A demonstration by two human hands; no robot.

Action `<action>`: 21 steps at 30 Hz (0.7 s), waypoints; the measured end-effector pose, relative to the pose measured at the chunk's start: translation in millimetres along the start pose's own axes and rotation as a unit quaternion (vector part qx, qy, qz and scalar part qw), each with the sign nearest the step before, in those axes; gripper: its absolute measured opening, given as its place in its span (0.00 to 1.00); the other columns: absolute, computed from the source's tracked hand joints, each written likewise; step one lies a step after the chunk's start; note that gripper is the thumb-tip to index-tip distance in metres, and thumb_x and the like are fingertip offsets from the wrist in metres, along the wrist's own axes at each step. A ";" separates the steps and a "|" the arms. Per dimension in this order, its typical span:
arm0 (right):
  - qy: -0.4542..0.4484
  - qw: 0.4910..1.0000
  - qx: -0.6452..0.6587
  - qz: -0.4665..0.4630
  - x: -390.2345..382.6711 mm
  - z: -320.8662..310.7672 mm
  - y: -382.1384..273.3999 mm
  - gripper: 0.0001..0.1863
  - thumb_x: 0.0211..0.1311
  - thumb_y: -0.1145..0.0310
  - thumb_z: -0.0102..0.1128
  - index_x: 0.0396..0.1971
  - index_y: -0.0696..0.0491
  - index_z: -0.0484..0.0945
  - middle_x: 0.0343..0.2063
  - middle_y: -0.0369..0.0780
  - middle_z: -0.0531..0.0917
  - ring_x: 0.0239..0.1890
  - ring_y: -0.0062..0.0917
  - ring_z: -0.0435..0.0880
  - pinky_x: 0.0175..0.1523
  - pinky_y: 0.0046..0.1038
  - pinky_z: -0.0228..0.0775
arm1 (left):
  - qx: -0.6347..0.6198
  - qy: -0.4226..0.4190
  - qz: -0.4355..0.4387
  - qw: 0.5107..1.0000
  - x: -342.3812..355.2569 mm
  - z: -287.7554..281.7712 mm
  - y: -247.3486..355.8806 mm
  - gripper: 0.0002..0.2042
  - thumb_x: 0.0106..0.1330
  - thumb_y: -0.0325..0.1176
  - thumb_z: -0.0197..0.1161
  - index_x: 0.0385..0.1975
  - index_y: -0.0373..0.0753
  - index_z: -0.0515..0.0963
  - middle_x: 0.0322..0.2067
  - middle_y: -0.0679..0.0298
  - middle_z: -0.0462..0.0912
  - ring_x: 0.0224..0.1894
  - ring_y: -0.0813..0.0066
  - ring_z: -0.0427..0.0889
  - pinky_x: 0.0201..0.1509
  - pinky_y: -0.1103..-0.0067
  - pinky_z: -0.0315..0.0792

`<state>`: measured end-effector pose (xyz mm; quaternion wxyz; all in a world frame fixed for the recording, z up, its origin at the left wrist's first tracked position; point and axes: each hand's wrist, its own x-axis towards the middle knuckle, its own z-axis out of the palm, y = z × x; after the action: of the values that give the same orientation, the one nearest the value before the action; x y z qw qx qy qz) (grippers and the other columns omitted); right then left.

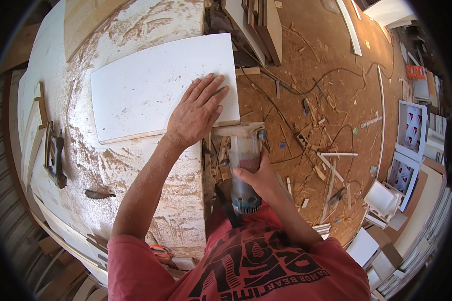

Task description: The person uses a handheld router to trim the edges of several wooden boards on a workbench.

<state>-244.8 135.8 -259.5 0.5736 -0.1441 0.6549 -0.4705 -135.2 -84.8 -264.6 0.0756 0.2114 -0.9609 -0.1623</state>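
A white panel (150,90) with a slightly curved far edge and dust specks lies flat on the worktable (135,185). My left hand (196,108) rests palm down on its right end, fingers stretched out and holding nothing. In my right hand (260,176) is a handheld trim router (246,199), grey with a teal band near its lower end. The router's pale base is at the panel's near right corner, just off the table's right edge. Whether its bit touches the panel is hidden.
A hand plane (57,158) and a dark serrated piece (99,194) lie on the dusty table's left part. Boards (268,30) stand beyond its right edge. Cables, wood scraps (331,165) and shavings litter the brown floor. White boxes (412,128) stand at far right.
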 end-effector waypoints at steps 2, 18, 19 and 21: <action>-0.008 1.000 0.012 0.010 -4.4 0.1 -10.4 0.50 0.49 0.59 0.75 0.66 0.61 0.53 0.56 0.47 0.72 0.59 0.30 0.72 0.63 0.33 0.66 | -0.003 0.000 -0.002 1.000 -0.8 0.7 -0.2 0.22 0.72 0.33 0.51 0.66 0.44 0.65 0.70 0.61 0.59 0.74 0.62 0.53 0.79 0.64 0.48; 0.126 0.992 0.012 -0.026 -13.1 -101.4 -9.7 0.50 0.47 0.54 0.74 0.65 0.59 0.55 0.53 0.47 0.74 0.54 0.32 0.76 0.58 0.33 0.69 | -0.034 0.112 -0.103 0.988 -1.1 9.2 -4.2 0.18 0.72 0.36 0.54 0.60 0.42 0.71 0.68 0.57 0.63 0.72 0.57 0.56 0.76 0.61 0.52; 0.122 0.991 -0.032 -0.042 -6.3 -112.8 -15.3 0.52 0.46 0.52 0.75 0.66 0.59 0.54 0.54 0.48 0.74 0.54 0.34 0.76 0.59 0.34 0.69 | -0.035 0.134 -0.137 0.981 -0.7 11.6 -5.9 0.18 0.73 0.37 0.53 0.60 0.42 0.71 0.68 0.55 0.62 0.73 0.55 0.55 0.76 0.60 0.50; 0.091 0.983 -0.137 -0.080 8.0 -132.9 -37.2 0.53 0.45 0.51 0.75 0.66 0.59 0.54 0.55 0.50 0.74 0.57 0.37 0.76 0.60 0.36 0.68 | 0.017 0.172 -0.199 0.965 -4.4 13.7 -13.8 0.18 0.73 0.38 0.53 0.61 0.42 0.71 0.68 0.54 0.62 0.72 0.53 0.55 0.75 0.59 0.50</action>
<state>-378.1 170.8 -248.8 0.4468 -0.2299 0.7490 -0.4319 -129.0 -91.0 -282.5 0.2025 0.4242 -0.8745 -0.1193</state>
